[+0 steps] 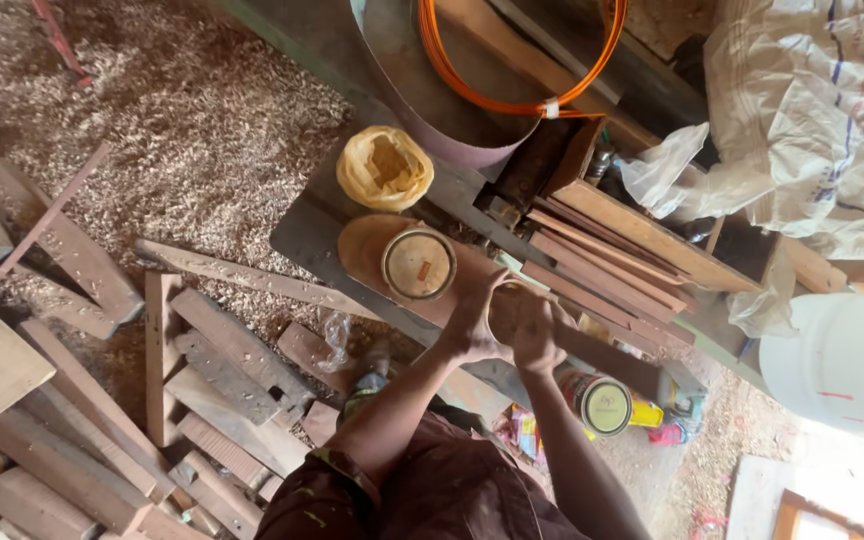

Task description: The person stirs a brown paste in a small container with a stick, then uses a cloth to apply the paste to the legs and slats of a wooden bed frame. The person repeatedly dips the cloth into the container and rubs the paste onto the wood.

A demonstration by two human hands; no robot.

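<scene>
A round, smooth wooden piece [512, 312] is gripped between the left hand [472, 318] and right hand [535, 340], fingers wrapped around it, over the workbench [302, 235]. Just beside it a lidded tin [418, 264] is seen; rough planks [602, 260] are stacked behind, and sawdust [202, 110] is spread below.

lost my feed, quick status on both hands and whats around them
Left hand and right hand both on a round wooden piece, fingers curled on it. Round tin close by left hand. Stacked wood strips beside right.
</scene>
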